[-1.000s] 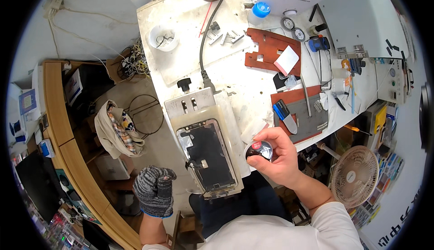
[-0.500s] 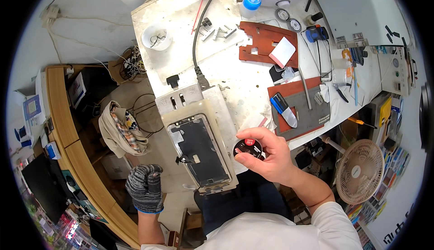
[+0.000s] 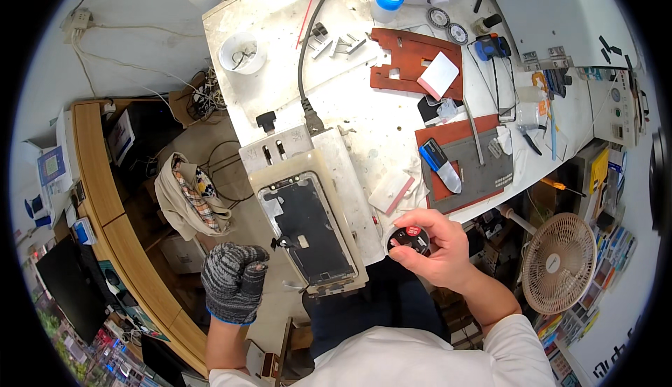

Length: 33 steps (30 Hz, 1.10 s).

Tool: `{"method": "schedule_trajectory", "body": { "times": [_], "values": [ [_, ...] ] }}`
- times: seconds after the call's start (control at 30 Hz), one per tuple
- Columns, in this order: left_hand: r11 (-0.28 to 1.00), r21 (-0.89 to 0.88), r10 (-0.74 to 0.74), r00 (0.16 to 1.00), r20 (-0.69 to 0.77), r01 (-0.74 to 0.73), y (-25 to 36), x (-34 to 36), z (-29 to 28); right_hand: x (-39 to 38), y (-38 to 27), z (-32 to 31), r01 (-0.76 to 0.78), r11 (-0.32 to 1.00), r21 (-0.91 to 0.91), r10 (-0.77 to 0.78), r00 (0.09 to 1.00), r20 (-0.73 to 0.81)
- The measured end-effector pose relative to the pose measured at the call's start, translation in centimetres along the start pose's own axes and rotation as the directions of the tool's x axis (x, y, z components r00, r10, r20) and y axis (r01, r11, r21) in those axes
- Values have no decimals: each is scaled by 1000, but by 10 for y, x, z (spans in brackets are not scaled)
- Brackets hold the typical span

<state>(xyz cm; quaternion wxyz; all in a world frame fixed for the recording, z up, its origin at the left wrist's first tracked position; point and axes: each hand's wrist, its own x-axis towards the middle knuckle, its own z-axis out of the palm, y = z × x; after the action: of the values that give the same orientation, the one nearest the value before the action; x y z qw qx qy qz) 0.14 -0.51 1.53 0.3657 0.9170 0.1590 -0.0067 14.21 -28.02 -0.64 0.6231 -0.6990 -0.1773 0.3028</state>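
Note:
My right hand (image 3: 442,252) pinches a small round black spool (image 3: 409,241) with a red label between thumb and fingers, just right of the phone's lower end. My left hand (image 3: 233,285), in a grey knitted glove, is closed with its fingers curled, left of the phone. Anything inside that fist is hidden. Between my hands a dark phone screen assembly (image 3: 315,236) lies face down on a pale mat, on top of a metal separator plate machine (image 3: 280,147). A short flex cable (image 3: 283,243) sticks out at its left edge.
On the white bench lie a reddish-brown repair mat (image 3: 399,58), a grey pad (image 3: 483,173) with a blue-and-black tool (image 3: 439,164), and a white cup (image 3: 243,53). A black power cord (image 3: 302,72) runs to the machine. A fan (image 3: 558,264) stands at the right.
My right hand has moved right and slightly down with the spool, away from the phone. My gloved left hand has shifted a little right and up, still closed.

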Motion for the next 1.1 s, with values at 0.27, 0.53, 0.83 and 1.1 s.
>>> {"method": "schedule_trajectory", "body": {
  "times": [0.27,0.53,0.83,1.1],
  "values": [
    [977,90,187,981,58,-192,8,17,4,-24,3,-12,-81,996,41,82,996,-21],
    [993,-44,108,994,37,-106,-2,6,5,-15,0,-8,-97,992,78,109,980,-167],
    [993,-76,89,996,9,-88,-13,-14,-2,6,-7,5,-53,996,73,65,984,-167],
    [996,-88,-14,1000,16,16,-21,-40,-8,21,-8,19,-87,982,166,110,985,-135]
  ]
}}
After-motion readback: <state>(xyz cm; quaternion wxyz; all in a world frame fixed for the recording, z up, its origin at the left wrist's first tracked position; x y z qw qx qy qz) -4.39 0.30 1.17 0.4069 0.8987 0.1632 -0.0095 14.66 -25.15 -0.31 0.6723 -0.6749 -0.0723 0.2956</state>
